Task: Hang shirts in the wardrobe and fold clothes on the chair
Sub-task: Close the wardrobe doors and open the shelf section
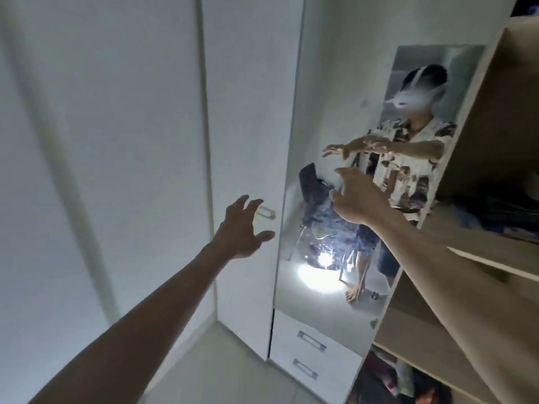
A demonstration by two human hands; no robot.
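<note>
Left hand: raised in front of the wardrobe, fingers spread and slightly hooked, thumb out to the side. It holds nothing and touches nothing; its fingertips sit just short of the small metal handle on the white door.

Right hand: raised higher and further right, in front of the mirror. Fingers are spread and loosely bent, palm facing away. It holds nothing; whether a fingertip meets the glass cannot be told.

Both forearms are bare and extended from the lower corners of the view.

The mirror is a tall panel on the wardrobe front, between the white door and open wooden shelves at right. In its reflection, a person in a patterned short-sleeved shirt stands with both arms out, and a chair behind them carries a heap of dark clothes. A bright light glare shows on the reflected floor.

Below the mirror are two white drawers with metal handles. The shelves at right hold dark and coloured fabric, too blurred to identify. No shirt is in either hand.
</note>
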